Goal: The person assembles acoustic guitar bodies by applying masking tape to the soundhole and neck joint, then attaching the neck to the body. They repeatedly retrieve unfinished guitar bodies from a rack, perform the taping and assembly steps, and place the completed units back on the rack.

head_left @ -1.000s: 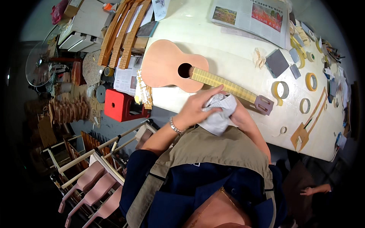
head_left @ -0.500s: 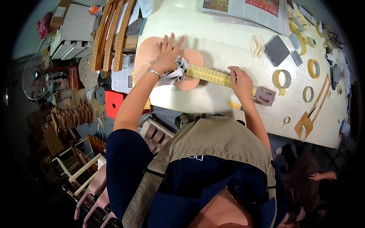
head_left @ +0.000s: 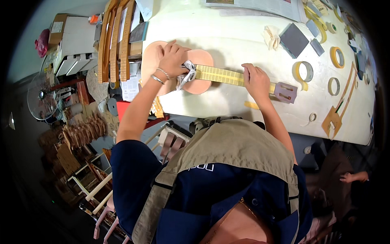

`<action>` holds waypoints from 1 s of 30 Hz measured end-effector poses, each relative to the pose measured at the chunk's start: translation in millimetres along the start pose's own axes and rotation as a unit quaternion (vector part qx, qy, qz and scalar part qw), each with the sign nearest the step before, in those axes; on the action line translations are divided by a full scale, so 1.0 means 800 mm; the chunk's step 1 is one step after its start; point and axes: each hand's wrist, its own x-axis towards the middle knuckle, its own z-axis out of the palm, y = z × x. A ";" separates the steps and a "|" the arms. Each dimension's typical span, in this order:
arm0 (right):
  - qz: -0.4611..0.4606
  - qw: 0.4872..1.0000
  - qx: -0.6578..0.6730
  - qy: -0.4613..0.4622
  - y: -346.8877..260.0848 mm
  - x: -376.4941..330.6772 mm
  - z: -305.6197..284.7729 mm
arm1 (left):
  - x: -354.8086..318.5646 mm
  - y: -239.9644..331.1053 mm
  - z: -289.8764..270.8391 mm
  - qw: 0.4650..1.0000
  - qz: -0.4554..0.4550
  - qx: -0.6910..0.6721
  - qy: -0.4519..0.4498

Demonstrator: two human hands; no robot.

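Note:
A pale pink, unfinished ukulele [head_left: 201, 86] lies on the white table, its body to the left and its neck pointing right. Yellow tape covers the fretboard [head_left: 219, 75]. The headstock [head_left: 285, 92] is purplish-grey with two slots. On the body rests my left hand [head_left: 172, 61], fingers bent, with a crumpled grey-white cloth [head_left: 187, 76] bunched under its thumb side. Part of the cloth is hidden by that hand. My right hand [head_left: 256, 82] is closed around the neck near the headstock, its fingertips partly out of sight.
Rolls of tape [head_left: 304, 73], a dark square sanding block [head_left: 294, 40] and a crumpled beige cloth [head_left: 271, 37] lie to the right. Several fretted necks [head_left: 125, 44] stand at the left. Newspapers [head_left: 260, 7] lie at the back. Another person's hand [head_left: 347, 177] shows at lower right.
My left hand's spread fingers have drawn in and bent over the body. The cloth has shifted slightly with it. My right hand stays on the neck, and the whole view has tilted a little.

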 end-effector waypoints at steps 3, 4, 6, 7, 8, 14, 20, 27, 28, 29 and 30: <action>-0.002 1.000 -0.013 0.001 0.001 -0.001 -0.001 | 0.010 0.015 0.059 0.987 -0.033 0.053 0.147; 0.000 1.000 -0.011 -0.003 0.001 -0.001 -0.001 | 0.015 0.012 0.080 0.979 -0.038 0.094 0.179; 0.002 1.000 -0.009 -0.002 0.001 -0.001 -0.004 | 0.016 0.018 0.071 0.974 -0.016 0.112 0.194; 0.000 1.000 -0.006 0.000 -0.002 -0.001 -0.005 | 0.012 0.010 0.060 0.987 0.027 0.029 0.154; -0.005 1.000 -0.002 0.004 -0.002 0.001 -0.007 | 0.008 0.001 0.039 0.990 0.067 -0.054 0.114; -0.011 1.000 -0.011 0.013 0.000 -0.001 -0.006 | -0.036 0.026 -0.010 0.988 0.020 -0.099 0.115; -0.018 1.000 -0.013 0.010 -0.003 0.000 -0.009 | -0.040 0.030 0.008 0.989 0.048 0.012 0.143; -0.026 0.999 0.000 0.022 -0.003 -0.007 -0.004 | -0.055 0.017 0.028 0.986 0.148 -0.055 0.049; -0.031 0.999 0.008 0.028 -0.003 -0.007 -0.001 | -0.055 0.022 0.008 0.988 0.115 -0.105 0.007; -0.035 0.999 0.015 0.036 -0.002 -0.006 0.000 | -0.052 0.025 -0.009 0.984 0.083 -0.153 -0.035; -0.044 0.997 0.034 0.049 -0.001 -0.006 -0.002 | -0.051 0.022 -0.016 0.969 0.047 -0.242 0.026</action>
